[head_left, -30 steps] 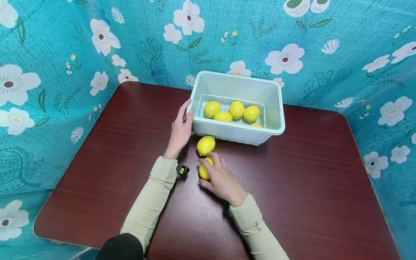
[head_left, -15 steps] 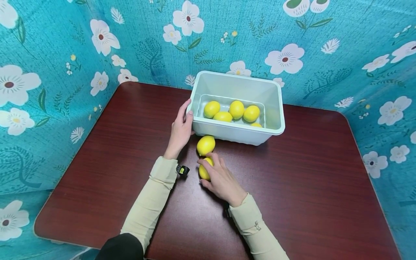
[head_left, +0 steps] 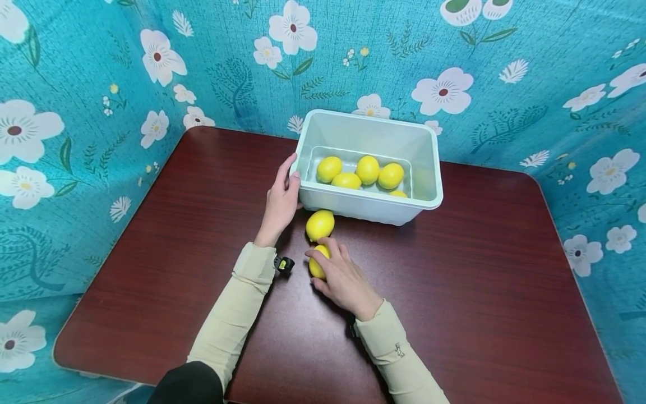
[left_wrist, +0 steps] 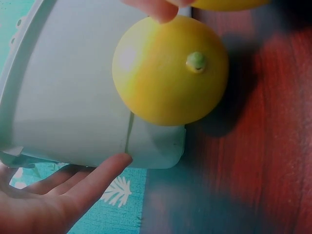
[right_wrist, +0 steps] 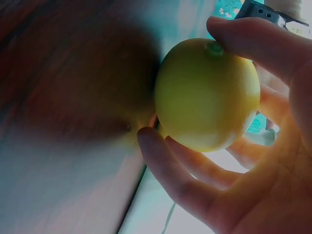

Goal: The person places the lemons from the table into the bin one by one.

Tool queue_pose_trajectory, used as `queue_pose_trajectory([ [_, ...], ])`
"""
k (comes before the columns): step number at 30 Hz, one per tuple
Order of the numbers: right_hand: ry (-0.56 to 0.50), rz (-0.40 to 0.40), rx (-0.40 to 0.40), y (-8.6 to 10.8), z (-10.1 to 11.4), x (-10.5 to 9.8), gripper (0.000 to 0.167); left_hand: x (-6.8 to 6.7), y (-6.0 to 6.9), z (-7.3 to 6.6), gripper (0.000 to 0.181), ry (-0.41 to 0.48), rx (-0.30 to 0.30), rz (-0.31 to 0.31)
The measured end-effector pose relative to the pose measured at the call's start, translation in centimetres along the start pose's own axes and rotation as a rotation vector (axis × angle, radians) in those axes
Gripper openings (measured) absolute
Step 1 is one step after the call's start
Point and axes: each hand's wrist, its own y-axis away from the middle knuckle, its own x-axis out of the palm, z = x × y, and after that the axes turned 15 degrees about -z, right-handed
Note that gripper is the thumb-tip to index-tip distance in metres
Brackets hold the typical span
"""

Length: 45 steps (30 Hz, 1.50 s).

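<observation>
My left hand rests against the left end of a pale green plastic bin, its fingers fairly straight along the wall. Several yellow lemons lie inside the bin. Just outside, by its near left corner, a lemon sits on the table, green stem end showing in the left wrist view. Closer to me, my right hand holds a second lemon at table level. The thumb lies at its stem end and the other fingers curl around the far side, as the right wrist view shows. Part of this lemon is hidden under the hand.
The dark red-brown wooden table extends to both sides of the bin. A blue flowered cloth hangs behind the table and at both sides. A small black device is strapped at the left wrist.
My right thumb and fingers have shifted slightly around the nearer lemon, the thumb drawing in toward it. The left hand, the bin and the lemons have stayed in place.
</observation>
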Motion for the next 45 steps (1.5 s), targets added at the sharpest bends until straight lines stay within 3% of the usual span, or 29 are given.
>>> queue_pose_trajectory([
  [45, -0.026, -0.01, 0.026, -0.06, 0.12, 0.04, 0.053, 0.01, -0.05, 0.13, 0.042, 0.006, -0.01, 0.002],
])
